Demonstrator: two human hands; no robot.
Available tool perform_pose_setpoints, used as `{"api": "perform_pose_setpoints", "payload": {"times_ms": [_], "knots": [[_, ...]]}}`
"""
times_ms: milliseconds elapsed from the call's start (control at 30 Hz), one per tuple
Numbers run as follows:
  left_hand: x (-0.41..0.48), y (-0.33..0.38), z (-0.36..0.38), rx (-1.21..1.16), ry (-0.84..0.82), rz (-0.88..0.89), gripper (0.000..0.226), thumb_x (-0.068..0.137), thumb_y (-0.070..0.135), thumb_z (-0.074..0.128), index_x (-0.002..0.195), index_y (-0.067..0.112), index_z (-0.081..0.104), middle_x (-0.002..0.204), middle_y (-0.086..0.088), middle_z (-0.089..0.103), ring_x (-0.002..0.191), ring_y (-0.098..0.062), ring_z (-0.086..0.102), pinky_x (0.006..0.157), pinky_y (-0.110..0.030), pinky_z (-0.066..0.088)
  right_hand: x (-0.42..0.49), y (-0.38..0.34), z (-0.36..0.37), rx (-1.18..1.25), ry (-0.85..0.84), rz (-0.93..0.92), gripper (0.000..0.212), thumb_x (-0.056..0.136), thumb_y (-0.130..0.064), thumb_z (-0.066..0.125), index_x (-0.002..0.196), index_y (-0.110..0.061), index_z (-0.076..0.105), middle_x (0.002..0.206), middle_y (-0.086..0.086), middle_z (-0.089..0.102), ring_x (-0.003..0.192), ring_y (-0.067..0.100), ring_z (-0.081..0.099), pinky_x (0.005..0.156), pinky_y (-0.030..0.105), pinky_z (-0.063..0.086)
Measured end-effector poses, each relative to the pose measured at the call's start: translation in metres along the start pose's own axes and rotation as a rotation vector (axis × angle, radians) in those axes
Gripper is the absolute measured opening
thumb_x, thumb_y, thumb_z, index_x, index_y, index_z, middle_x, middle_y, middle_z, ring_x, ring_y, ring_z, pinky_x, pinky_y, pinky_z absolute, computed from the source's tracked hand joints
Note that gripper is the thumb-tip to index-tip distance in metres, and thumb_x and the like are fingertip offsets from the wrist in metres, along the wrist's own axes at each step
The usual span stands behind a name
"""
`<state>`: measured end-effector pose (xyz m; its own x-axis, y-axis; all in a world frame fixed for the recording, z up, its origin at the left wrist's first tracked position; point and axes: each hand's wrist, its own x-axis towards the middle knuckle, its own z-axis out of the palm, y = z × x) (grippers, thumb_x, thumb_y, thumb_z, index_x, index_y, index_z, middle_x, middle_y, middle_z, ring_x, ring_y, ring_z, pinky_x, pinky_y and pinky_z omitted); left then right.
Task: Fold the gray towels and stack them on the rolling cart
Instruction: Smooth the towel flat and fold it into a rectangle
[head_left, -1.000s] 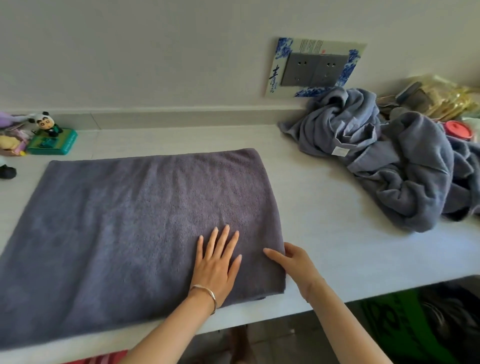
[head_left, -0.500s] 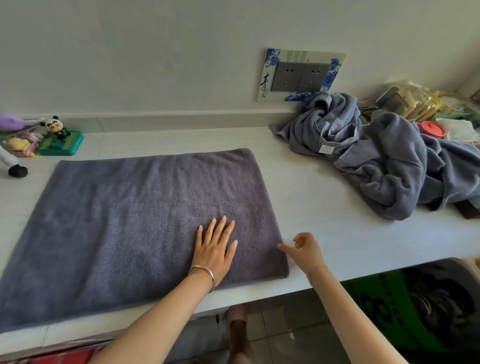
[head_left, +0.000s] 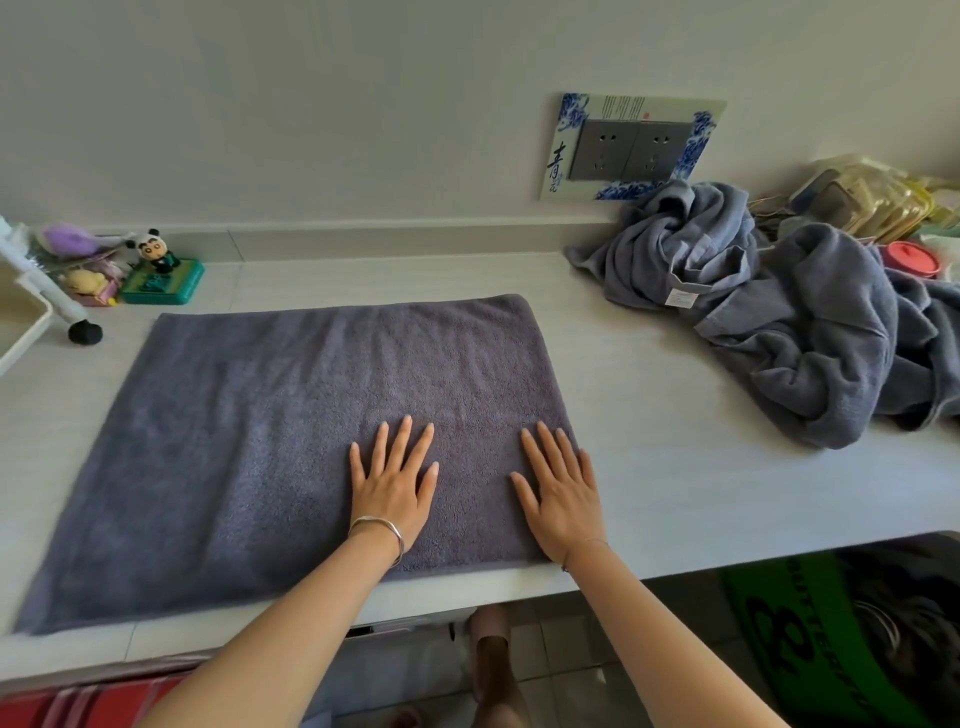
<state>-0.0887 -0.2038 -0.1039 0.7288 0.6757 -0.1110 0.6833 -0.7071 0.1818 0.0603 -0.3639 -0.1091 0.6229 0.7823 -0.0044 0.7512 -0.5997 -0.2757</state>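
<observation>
A gray towel (head_left: 249, 447) lies flat and smooth on the white counter (head_left: 675, 467), folded into a wide rectangle. My left hand (head_left: 392, 483), with a silver bangle at the wrist, presses flat on the towel's near right part, fingers straight and spread. My right hand (head_left: 563, 491) lies flat on the towel's right edge, fingers straight. A heap of crumpled gray-blue towels (head_left: 810, 322) sits at the back right of the counter. A white cart's leg with a black wheel (head_left: 83, 332) shows at the far left.
Small toys and a panda figure on a green box (head_left: 161, 275) stand at the back left. A wall socket plate (head_left: 634, 148) is above the counter. Packets and a red lid (head_left: 911, 257) lie behind the heap. Below the counter edge are a green bag (head_left: 795, 623) and my foot.
My right hand has gone from the towel's right edge, loosely curled, onto the towel, now lying flat. My left hand stayed pressed on the towel. The view has shifted slightly.
</observation>
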Motion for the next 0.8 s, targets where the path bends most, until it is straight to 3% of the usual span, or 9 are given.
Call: {"api": "perform_pose_setpoints", "payload": {"times_ms": [67, 133, 233, 333, 467, 633, 733, 800], "knots": [[0.0, -0.008, -0.002, 0.013, -0.007, -0.057, 0.075, 0.076, 0.057, -0.017, 0.147, 0.036, -0.001, 0.158, 0.006, -0.002, 0.146, -0.025, -0.004, 0.112, -0.054, -0.007, 0.003, 0.006, -0.003, 0.017, -0.031, 0.051, 0.077, 0.084, -0.07, -0.003, 0.15, -0.031, 0.004, 0.156, -0.014, -0.002, 0.146, 0.011, -0.003, 0.117, 0.032, -0.007], [0.001, -0.014, -0.004, 0.013, 0.002, -0.096, 0.076, 0.075, 0.056, -0.017, 0.147, 0.035, -0.003, 0.158, 0.004, -0.003, 0.146, -0.026, -0.005, 0.113, -0.055, -0.007, 0.01, 0.007, -0.008, 0.081, -0.041, 0.102, 0.076, 0.088, -0.068, 0.012, 0.151, -0.026, 0.004, 0.158, -0.01, 0.001, 0.146, 0.014, 0.0, 0.118, 0.033, -0.001], [0.001, -0.014, -0.003, -0.001, -0.004, -0.097, 0.072, 0.075, 0.057, -0.017, 0.143, 0.034, -0.009, 0.158, 0.003, -0.005, 0.145, -0.027, -0.006, 0.112, -0.055, -0.008, 0.03, 0.001, -0.021, 0.396, 0.12, 0.293, 0.068, 0.093, -0.039, 0.051, 0.149, -0.013, 0.021, 0.148, 0.003, 0.036, 0.137, 0.022, 0.03, 0.111, 0.033, 0.024], [0.001, -0.012, -0.001, 0.021, -0.003, -0.085, 0.074, 0.073, 0.061, -0.028, 0.14, 0.034, -0.014, 0.158, 0.003, -0.007, 0.145, -0.028, -0.007, 0.112, -0.053, -0.01, 0.055, 0.003, -0.038, 0.629, 0.126, 0.506, 0.055, 0.091, -0.032, 0.058, 0.137, -0.011, 0.038, 0.124, 0.005, 0.055, 0.117, 0.025, 0.049, 0.092, 0.031, 0.038], [0.0, -0.006, 0.003, -0.001, 0.02, -0.073, 0.081, 0.075, 0.06, -0.034, 0.144, 0.032, -0.002, 0.157, 0.0, 0.005, 0.145, -0.03, 0.004, 0.112, -0.053, -0.005, 0.071, 0.03, -0.045, 0.453, -0.07, 0.466, 0.031, 0.088, -0.035, 0.062, 0.105, -0.008, 0.061, 0.095, 0.007, 0.061, 0.093, 0.028, 0.057, 0.078, 0.031, 0.042], [0.003, 0.028, -0.001, -0.059, 0.001, 0.041, 0.089, 0.069, 0.058, -0.041, 0.147, 0.035, -0.005, 0.156, 0.007, -0.007, 0.146, -0.023, -0.003, 0.116, -0.043, -0.003, 0.069, 0.074, -0.055, 0.412, 0.004, 0.48, 0.024, 0.089, -0.029, 0.062, 0.094, -0.005, 0.062, 0.084, 0.007, 0.058, 0.087, 0.032, 0.057, 0.073, 0.032, 0.041], [0.02, 0.043, -0.013, -0.133, -0.026, 0.19, 0.065, 0.089, 0.054, -0.01, 0.148, 0.037, 0.012, 0.157, 0.01, 0.011, 0.143, -0.015, 0.016, 0.114, -0.033, 0.014, 0.065, 0.099, -0.062, 0.472, 0.129, 0.623, 0.026, 0.088, -0.026, 0.064, 0.096, -0.001, 0.061, 0.091, 0.016, 0.064, 0.092, 0.036, 0.059, 0.079, 0.036, 0.043], [0.029, 0.035, -0.018, -0.155, -0.023, 0.248, 0.055, 0.097, 0.046, 0.006, 0.146, 0.031, 0.024, 0.154, 0.005, 0.026, 0.137, -0.017, 0.032, 0.113, -0.036, 0.019, 0.061, 0.109, -0.071, 0.511, 0.18, 0.674, 0.029, 0.088, -0.027, 0.064, 0.099, 0.0, 0.062, 0.1, 0.019, 0.066, 0.094, 0.034, 0.059, 0.081, 0.035, 0.042]]}}
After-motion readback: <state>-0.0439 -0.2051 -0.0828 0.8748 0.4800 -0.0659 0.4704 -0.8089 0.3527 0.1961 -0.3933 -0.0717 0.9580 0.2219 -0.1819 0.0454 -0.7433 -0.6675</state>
